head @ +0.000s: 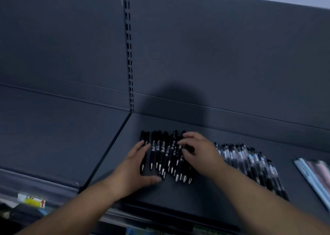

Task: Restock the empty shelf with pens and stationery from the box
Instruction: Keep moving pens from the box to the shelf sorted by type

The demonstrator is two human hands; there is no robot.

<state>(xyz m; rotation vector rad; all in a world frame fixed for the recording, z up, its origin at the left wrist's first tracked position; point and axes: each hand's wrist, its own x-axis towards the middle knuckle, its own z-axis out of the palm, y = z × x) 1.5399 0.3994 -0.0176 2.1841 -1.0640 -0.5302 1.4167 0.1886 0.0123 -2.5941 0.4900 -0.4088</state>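
Black pens (166, 154) at lower centre of the frame, lying side by side in a loose batch on the dark shelf (196, 197), butt ends toward the back panel (232, 65), pale tips toward the front edge, a few overlapping and skewed near the right side of the batch. Left hand (135, 165) spread flat on the shelf at the batch's left side: fingers straight along the outermost pen, thumb stretched out just below the tips, nothing gripped. Right hand (198, 152) on top of the batch's right side, fingers bent with the tips down on the pens, thumb tucked against them; pinching a pen or only pressing, impossible to tell through the blur. Both forearms reaching in from the bottom edge. Just right of the right hand, a second row of pens with clear barrels (250, 163), slanting toward lower right and partly hidden behind the right wrist. Further right, near the frame edge, pale blue stationery (310, 179), blurred. At upper centre, a slotted upright (129, 56) running down to the shelf's back corner. A rounded shadow on the back panel above the hands. At lower left, a yellow-and-white label (32, 200) on the rail of the neighbouring shelf.
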